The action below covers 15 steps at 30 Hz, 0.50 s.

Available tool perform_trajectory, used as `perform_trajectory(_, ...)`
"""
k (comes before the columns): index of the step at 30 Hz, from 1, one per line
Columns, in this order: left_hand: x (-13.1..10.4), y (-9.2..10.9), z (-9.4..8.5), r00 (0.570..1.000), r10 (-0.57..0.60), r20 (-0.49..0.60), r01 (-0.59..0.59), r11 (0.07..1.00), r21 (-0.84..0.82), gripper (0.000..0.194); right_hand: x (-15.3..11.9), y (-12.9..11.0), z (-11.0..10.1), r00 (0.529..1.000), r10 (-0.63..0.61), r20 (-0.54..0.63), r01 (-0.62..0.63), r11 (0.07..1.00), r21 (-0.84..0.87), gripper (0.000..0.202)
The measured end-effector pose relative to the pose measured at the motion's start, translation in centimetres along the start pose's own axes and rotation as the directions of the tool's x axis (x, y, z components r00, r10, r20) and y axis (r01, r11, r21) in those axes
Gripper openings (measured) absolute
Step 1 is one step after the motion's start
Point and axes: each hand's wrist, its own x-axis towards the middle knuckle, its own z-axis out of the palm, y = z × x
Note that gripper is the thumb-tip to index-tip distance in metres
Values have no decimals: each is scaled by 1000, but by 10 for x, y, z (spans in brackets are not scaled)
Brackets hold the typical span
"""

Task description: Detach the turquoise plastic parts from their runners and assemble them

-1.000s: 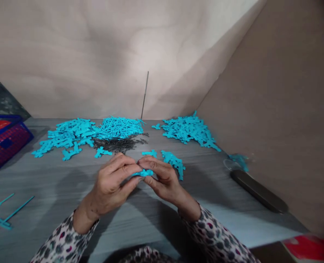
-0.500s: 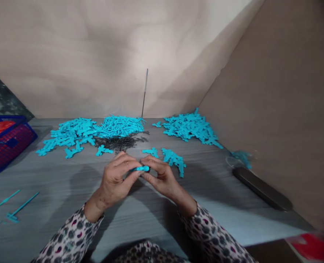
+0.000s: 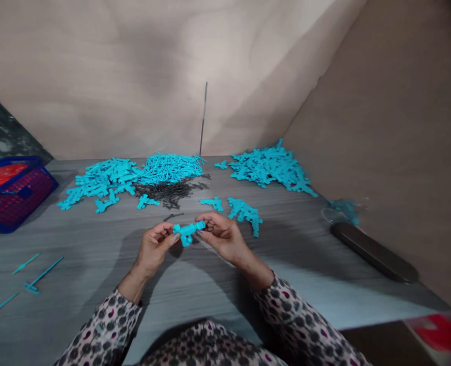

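Over the middle of the table I hold a small turquoise plastic toy gun (image 3: 187, 232) between my two hands. My left hand (image 3: 153, 250) pinches its left end between thumb and fingers. At the other end, the thumb and fingertips of my right hand (image 3: 225, 240) close on the tip. Just beyond my hands lie a loose toy gun (image 3: 212, 203) and a small cluster of turquoise pieces (image 3: 244, 212). Another turquoise piece (image 3: 147, 201) and a dark thin rod (image 3: 174, 216) lie beyond my left hand.
Along the back are a left heap of turquoise pieces (image 3: 105, 178), a pile of thin turquoise sticks (image 3: 172, 169), dark rods (image 3: 164, 192) and a right heap (image 3: 273, 168). A blue basket (image 3: 23, 195) stands left, near loose turquoise sticks (image 3: 44, 274). A dark elongated object (image 3: 373, 252) lies right.
The toy gun has turned from end-on to side-on, so its shape shows. My hands have moved slightly apart, and the view has shifted a little.
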Motion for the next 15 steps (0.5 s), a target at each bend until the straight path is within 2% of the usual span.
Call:
perform_trajectory(4,2,-9,1,983,-160,89,172,973,-156,44,0,5,3,1000,-5,2,5,999,36,33)
perform_trajectory(8,-1,-12,5,928,-323,183,363,895,-258,47,-1,9,7,999,31,-9,-31,998,59,33)
perform_trajectory(10,-2,-12,6,911,-353,213,404,869,-286,48,-1,11,7,998,57,-16,-56,996,76,33)
perform_trajectory(15,-3,-11,6,898,-383,216,436,844,-312,46,2,14,3,995,95,16,-96,981,166,38)
